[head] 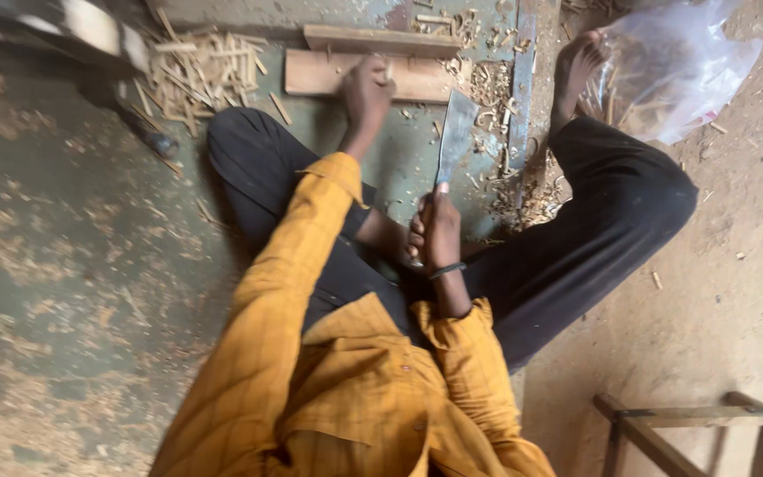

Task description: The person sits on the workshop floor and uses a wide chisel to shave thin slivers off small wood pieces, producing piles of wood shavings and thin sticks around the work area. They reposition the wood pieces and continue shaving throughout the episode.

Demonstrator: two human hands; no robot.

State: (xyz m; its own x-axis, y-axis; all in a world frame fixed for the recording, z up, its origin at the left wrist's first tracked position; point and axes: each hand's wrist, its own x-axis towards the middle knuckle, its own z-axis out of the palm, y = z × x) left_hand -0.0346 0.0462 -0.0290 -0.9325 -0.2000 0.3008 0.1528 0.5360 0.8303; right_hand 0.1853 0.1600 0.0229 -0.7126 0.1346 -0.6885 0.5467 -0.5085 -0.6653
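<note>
1. The left grip (366, 88) is stretched forward, its fingers curled down onto a flat wooden board (328, 75), near the board's middle. Whether they pinch a small stick (389, 71) there or only press on the board cannot be told; the picture is blurred at that spot.
2. The right grip (434, 231) is closed around the handle of a broad-bladed knife (457, 132). It sits close to the body, between the knees, with a dark band on its wrist.
3. The knife's blade points up and away from the person, its flat face showing, its tip just beside the right end of the board without touching it.
4. The board lies on the floor (64, 265) ahead of the crossed legs, with a second, narrower strip of wood (381, 38) lying just behind it.
5. A heap of short, pale split sticks (200, 71) lies to the left of the board.
6. Curled wood shavings (492, 88) are scattered to the right of the board and beside the blade.
7. A bare foot (576, 71) rests at the upper right, against a clear plastic bag (682, 71).
8. The person wears a mustard-yellow shirt and dark trousers.
9. A wooden frame (691, 424) stands at the lower right on sandy ground.
</note>
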